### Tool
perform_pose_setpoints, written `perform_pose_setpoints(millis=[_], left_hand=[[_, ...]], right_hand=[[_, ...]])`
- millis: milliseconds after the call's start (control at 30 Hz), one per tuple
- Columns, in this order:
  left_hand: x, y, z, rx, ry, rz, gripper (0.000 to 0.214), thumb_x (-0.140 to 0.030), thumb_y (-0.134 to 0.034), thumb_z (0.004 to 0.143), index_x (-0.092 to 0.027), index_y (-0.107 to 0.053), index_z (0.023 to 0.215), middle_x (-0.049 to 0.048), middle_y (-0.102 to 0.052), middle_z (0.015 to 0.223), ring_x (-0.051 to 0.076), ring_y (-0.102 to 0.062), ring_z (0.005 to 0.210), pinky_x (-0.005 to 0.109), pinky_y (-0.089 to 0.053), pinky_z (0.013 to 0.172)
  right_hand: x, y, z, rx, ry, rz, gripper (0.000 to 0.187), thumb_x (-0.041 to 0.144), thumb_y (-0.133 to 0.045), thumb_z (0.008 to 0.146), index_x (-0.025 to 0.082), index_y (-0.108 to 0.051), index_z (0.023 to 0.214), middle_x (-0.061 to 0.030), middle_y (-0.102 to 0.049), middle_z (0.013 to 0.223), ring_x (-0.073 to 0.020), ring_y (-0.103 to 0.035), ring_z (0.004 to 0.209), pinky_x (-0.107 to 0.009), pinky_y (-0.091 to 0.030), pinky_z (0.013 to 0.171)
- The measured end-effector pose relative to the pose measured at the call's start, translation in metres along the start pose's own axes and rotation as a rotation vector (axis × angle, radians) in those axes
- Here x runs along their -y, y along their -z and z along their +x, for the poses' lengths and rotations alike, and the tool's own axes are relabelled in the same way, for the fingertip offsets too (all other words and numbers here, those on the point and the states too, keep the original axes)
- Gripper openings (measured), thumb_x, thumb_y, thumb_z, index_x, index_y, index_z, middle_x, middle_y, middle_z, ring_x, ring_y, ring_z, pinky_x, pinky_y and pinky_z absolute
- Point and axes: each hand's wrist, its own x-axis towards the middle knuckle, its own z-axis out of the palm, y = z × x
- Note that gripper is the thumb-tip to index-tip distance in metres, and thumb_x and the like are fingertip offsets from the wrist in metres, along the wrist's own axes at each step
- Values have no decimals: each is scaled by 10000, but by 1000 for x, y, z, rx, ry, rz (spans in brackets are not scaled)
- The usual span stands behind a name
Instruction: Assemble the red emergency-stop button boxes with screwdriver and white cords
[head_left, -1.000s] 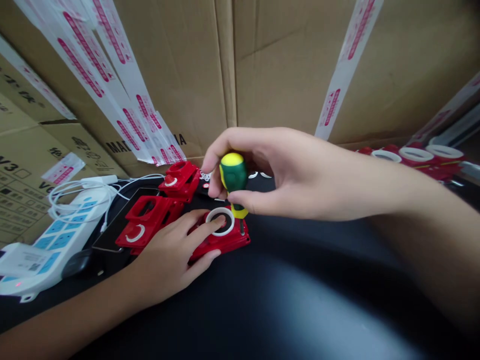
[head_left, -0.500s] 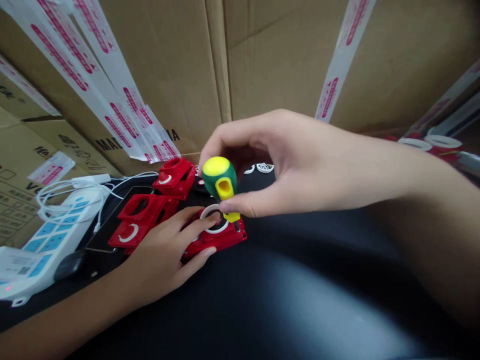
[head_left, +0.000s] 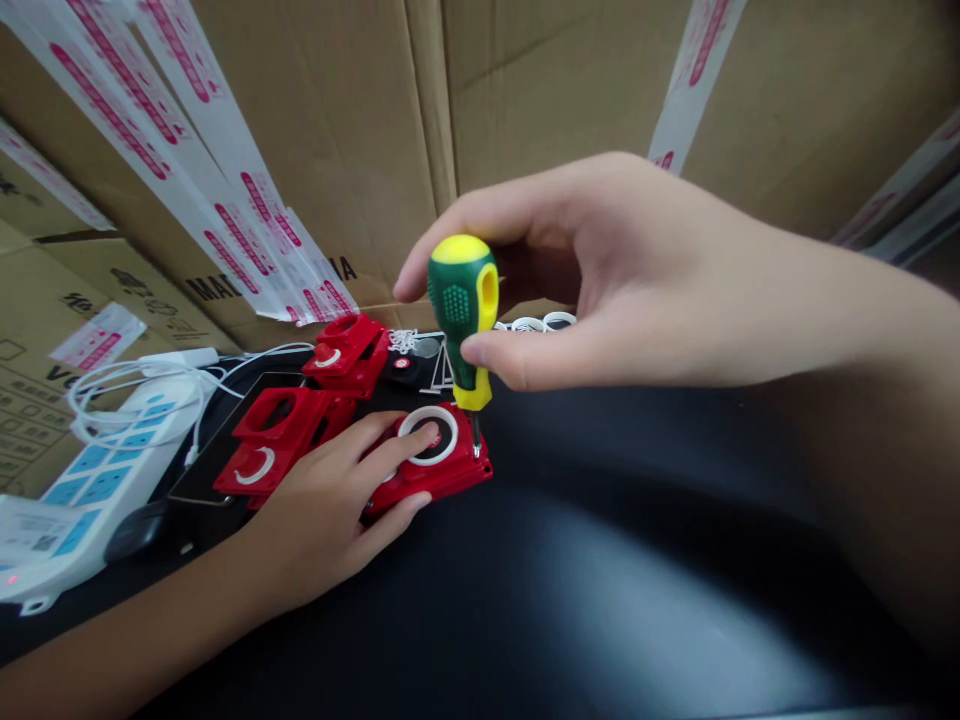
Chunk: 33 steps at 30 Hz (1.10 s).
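My right hand point(head_left: 600, 280) grips a short green and yellow screwdriver point(head_left: 463, 310) between thumb and fingers, held upright. Its tip rests on the right corner of a red plastic part point(head_left: 442, 475) with a white ring point(head_left: 427, 437) on top. My left hand point(head_left: 330, 510) lies over the left side of that part, pressing it down on the black surface point(head_left: 570, 600), with the index fingertip on the ring.
Several more red parts point(head_left: 300, 420) lie stacked just left of the held one. A white and blue power strip point(head_left: 82, 480) with a white cable point(head_left: 120, 385) sits at far left. Taped cardboard boxes point(head_left: 360, 130) wall the back. Small white rings point(head_left: 540, 322) lie behind the screwdriver.
The screwdriver has turned in my right hand's fingers and now stands straighter, while the hand has risen a little. My left hand stays on the red part.
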Motion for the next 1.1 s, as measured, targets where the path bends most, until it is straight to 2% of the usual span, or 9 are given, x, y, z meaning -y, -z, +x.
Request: perform_pose_setpoints(millis=[100, 233, 400, 600, 800, 900, 967, 1033, 1100], left_hand=[[-1, -3, -2, -1, 12, -10, 494, -390, -603, 1126, -303, -556, 1610, 139, -656, 1527, 351, -751, 1294, 506, -637, 1073], [-6, -7, -5, -38, 66, -64, 475, -361, -600, 1117, -280, -540, 1581, 152, -615, 1569, 360, -686, 1399, 520, -599, 1142], [-10, 4, -3, -184, 55, -181, 423, -333, -708, 1066, -282, -586, 1468, 143, -548, 1629, 368, -565, 1522, 584, -478, 1280], [-12, 10, -2, -302, 75, -319, 50, -244, -732, 1052, -273, -712, 1088, 86, -656, 1453, 332, -625, 1449, 579, -519, 1242], [-17, 6, -2, -296, 131, -436, 201, -171, -640, 1084, -240, -702, 906, 84, -688, 1350, 309, -659, 1426, 553, -551, 1221], [-18, 6, -2, -265, 130, -428, 216, -172, -634, 1083, -238, -691, 885, 85, -679, 1344, 312, -646, 1440, 554, -549, 1226], [-18, 6, -2, -257, 113, -425, 208, -165, -635, 1079, -240, -693, 893, 84, -675, 1349, 315, -628, 1461, 553, -540, 1234], [-17, 7, -3, -261, 101, -426, 198, -154, -630, 1080, -245, -703, 919, 79, -670, 1353, 310, -610, 1480, 543, -531, 1240], [-17, 7, -3, -263, 94, -424, 197, -144, -624, 1087, -255, -719, 955, 68, -662, 1355, 300, -598, 1486, 525, -521, 1242]], right_hand=[[-4, 4, 1, -8, 10, -56, 39, 164, -772, 955, 198, -762, 973, -19, -764, 1107, -160, -694, 951, -254, -583, 765], [-12, 8, 7, -164, -22, -70, 93, 187, -805, 917, 226, -774, 995, -9, -733, 1006, -170, -692, 912, -250, -578, 740], [-27, 0, 16, -323, -36, 127, 187, 172, -814, 903, 228, -784, 1079, -9, -723, 978, -176, -703, 904, -263, -624, 739], [-34, -15, 21, -283, -70, 281, 218, 221, -856, 904, 211, -767, 1103, -7, -722, 1007, -172, -702, 888, -284, -630, 752], [-37, -22, 25, -243, -93, 290, 271, 193, -871, 864, 218, -754, 1107, -9, -708, 1010, -181, -702, 906, -303, -640, 798], [-43, -25, 31, -411, -116, 433, 214, 175, -710, 933, 241, -702, 1136, -11, -673, 999, -186, -699, 909, -330, -640, 823], [-46, -26, 34, -532, -159, 546, 238, 142, -611, 910, 255, -644, 1116, 4, -635, 911, -184, -685, 826, -327, -618, 764], [-47, -27, 34, -454, -224, 589, 240, 122, -590, 853, 255, -608, 1052, 22, -604, 817, -175, -655, 702, -311, -565, 651], [-44, -29, 30, -199, -286, 524, 206, 129, -612, 841, 247, -617, 1010, 45, -583, 755, -139, -562, 569, -280, -455, 524]])
